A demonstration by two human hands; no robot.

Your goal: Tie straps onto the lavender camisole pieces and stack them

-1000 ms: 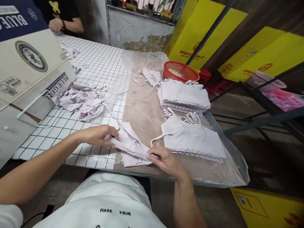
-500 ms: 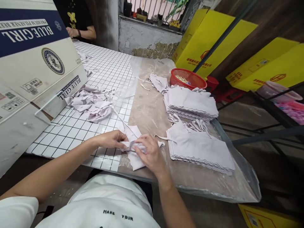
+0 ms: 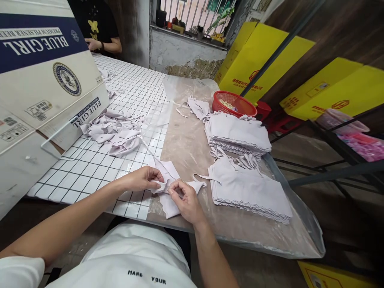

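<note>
A pale lilac fabric piece (image 3: 170, 203) with a thin strap lies near the table's front edge, bunched at its middle between my hands. My left hand (image 3: 147, 178) pinches the bunched part from the left. From the right, my right hand (image 3: 186, 200) grips the same cloth between thumb and fingers. To the right rest two neat stacks of like pieces with wavy edges, a near stack (image 3: 249, 188) and a far stack (image 3: 238, 134). A loose heap of the same fabric (image 3: 115, 132) lies to the left.
A large Blue Girl carton (image 3: 39, 80) stands at the left on the gridded table cover (image 3: 132, 84). Behind the stacks sits a red plastic basket (image 3: 234, 103). Yellow boxes (image 3: 255, 60) and a metal rack (image 3: 333, 170) are at the right. Across the table is another person's hand (image 3: 94, 44).
My right hand's fingers have closed and turned on the cloth, and its right end now spreads out more. My left hand keeps its pinch. The view has shifted slightly.
</note>
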